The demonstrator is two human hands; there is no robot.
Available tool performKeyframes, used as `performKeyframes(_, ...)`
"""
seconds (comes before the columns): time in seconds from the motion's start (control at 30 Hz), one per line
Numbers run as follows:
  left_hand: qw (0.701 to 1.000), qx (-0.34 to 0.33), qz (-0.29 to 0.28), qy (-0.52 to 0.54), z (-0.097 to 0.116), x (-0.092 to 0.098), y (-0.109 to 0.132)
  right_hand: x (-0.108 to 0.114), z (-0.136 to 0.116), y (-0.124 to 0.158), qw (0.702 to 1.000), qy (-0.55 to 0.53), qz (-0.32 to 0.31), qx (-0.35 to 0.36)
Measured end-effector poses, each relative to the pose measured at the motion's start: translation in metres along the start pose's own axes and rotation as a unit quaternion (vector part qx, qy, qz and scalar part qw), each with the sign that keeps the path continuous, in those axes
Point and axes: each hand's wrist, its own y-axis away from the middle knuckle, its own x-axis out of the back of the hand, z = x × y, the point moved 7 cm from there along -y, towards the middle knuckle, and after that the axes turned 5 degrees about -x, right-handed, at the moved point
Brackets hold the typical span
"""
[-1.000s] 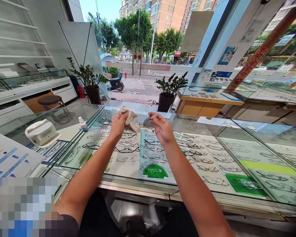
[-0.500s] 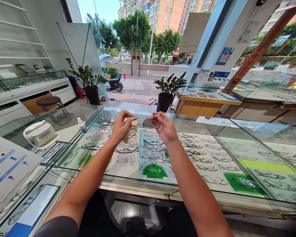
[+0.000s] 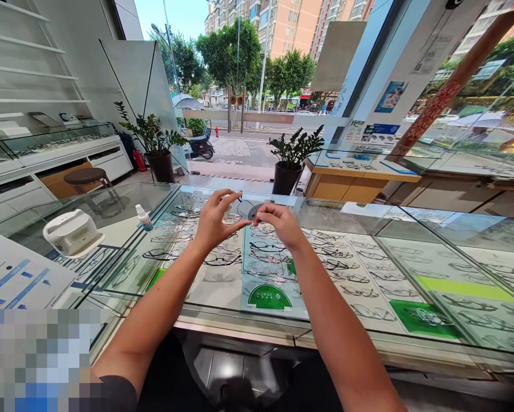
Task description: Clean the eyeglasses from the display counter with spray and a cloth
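A pair of thin, dark-rimmed round eyeglasses (image 3: 245,209) is held above the glass counter, between my two hands. My left hand (image 3: 214,223) is curved in a wide C, its thumb and a fingertip at opposite edges of one rim. My right hand (image 3: 280,222) pinches the eyeglasses from the other side with thumb and fingers. Part of the frame is hidden behind the right fingers. No cloth shows in the left hand. Rows of eyeglasses (image 3: 268,247) lie under the glass below both hands.
The glass display counter (image 3: 257,316) runs across in front of me. To the left stand a white spray bottle (image 3: 144,218) and a white device (image 3: 72,232), near a printed sheet (image 3: 20,274). Potted plants (image 3: 288,171) and a stool (image 3: 85,176) are beyond the counter.
The pale cloth is gone from my left hand, which has moved right and opened its fingers around the rim. The eyeglasses are lower and farther left; my right hand has shifted slightly.
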Motion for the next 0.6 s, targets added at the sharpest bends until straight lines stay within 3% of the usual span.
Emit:
performKeyframes(0.3,1.0,-0.007,-0.001,0.002,-0.004,-0.001,0.003,0.0,-0.002,0.001,0.999,0.035,-0.005,0.001)
performKeyframes(0.4,1.0,0.016,0.024,0.011,-0.004,0.002,0.001,0.007,-0.014,0.008,0.991,0.086,0.067,0.075)
performKeyframes(0.5,0.996,0.037,0.075,0.017,0.0,0.012,-0.008,0.014,-0.035,0.023,0.957,0.159,0.159,0.181)
performKeyframes(0.6,0.992,0.047,0.114,0.025,0.005,0.027,-0.027,0.017,-0.057,0.035,0.933,0.193,0.198,0.228)
